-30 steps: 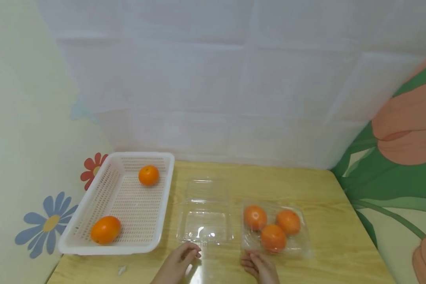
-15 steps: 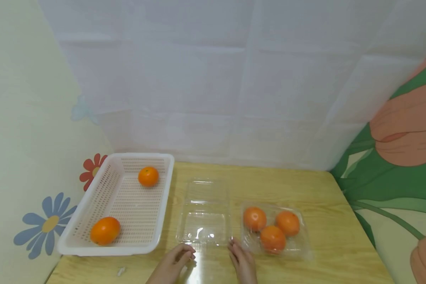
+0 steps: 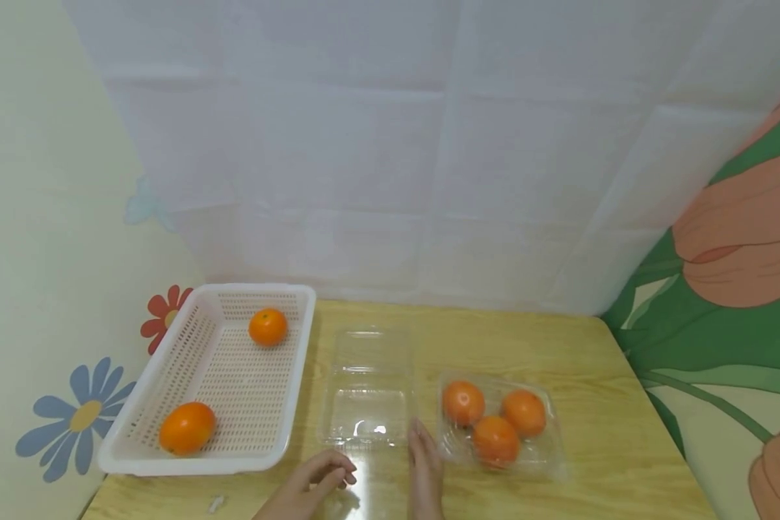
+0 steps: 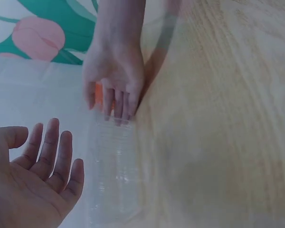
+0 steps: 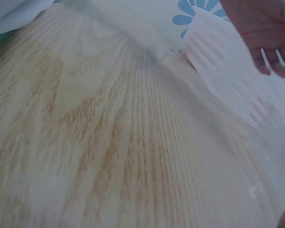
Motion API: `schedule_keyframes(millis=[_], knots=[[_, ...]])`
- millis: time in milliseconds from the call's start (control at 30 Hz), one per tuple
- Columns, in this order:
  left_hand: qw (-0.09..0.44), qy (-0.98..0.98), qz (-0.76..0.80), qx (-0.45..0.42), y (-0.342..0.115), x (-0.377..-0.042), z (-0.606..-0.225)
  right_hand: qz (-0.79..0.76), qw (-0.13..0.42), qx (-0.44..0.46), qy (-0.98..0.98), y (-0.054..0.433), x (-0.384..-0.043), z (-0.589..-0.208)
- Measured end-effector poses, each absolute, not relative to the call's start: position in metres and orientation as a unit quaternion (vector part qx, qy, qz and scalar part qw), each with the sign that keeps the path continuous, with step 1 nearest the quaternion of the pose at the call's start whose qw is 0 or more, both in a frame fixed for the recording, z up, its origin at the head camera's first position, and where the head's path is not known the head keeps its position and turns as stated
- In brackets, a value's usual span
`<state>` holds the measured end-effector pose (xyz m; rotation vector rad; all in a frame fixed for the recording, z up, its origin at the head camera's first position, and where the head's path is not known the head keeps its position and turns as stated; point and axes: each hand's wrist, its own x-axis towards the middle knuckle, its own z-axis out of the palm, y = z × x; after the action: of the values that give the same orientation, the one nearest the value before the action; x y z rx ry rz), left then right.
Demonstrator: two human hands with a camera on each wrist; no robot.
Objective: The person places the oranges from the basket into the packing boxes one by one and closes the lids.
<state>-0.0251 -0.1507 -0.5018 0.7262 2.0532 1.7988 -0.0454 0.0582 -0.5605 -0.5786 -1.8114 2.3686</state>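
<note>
An unfilled clear plastic clamshell box [image 3: 367,415] lies open on the table, its lid [image 3: 372,350] folded back toward the wall. My right hand [image 3: 425,466] is at the box's front right corner, fingers straight and fingertips right at its edge. In the left wrist view that right hand [image 4: 115,71] reaches down beside the clear plastic, palm showing. Short of the box's front left corner hovers my left hand [image 3: 318,480], fingers loosely bent and holding nothing. The left wrist view shows this left hand [image 4: 45,175] with its fingers spread apart.
On the left stands a white perforated basket [image 3: 286,404] with two orange fruits [image 3: 268,327] in it. Another clear box [image 3: 539,451], holding three orange fruits [image 3: 496,440], sits to the right. A small whitish scrap [image 3: 216,503] lies near the table's front.
My right hand has moved left from the filled box to the unfilled box's right front corner, its fingers straightening. The left hand has drawn slightly back and left.
</note>
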Motion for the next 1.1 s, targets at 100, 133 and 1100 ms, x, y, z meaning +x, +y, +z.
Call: schedule_keyframes(millis=[100,133,1100], knots=[[0.17,0.729,0.609,0.262,-0.156,-0.025,-0.486,0.778,0.059,-0.196,-0.594,0.056,-0.046,-0.561],[0.173,0.733,0.602,0.265,-0.158,-0.025,-0.48,0.778,0.062,-0.199,-0.593,0.055,-0.046,-0.561],[-0.043,0.926,0.228,0.298,-0.262,-0.081,-0.406,0.84,0.084,-0.197,-0.499,0.059,-0.046,-0.568]])
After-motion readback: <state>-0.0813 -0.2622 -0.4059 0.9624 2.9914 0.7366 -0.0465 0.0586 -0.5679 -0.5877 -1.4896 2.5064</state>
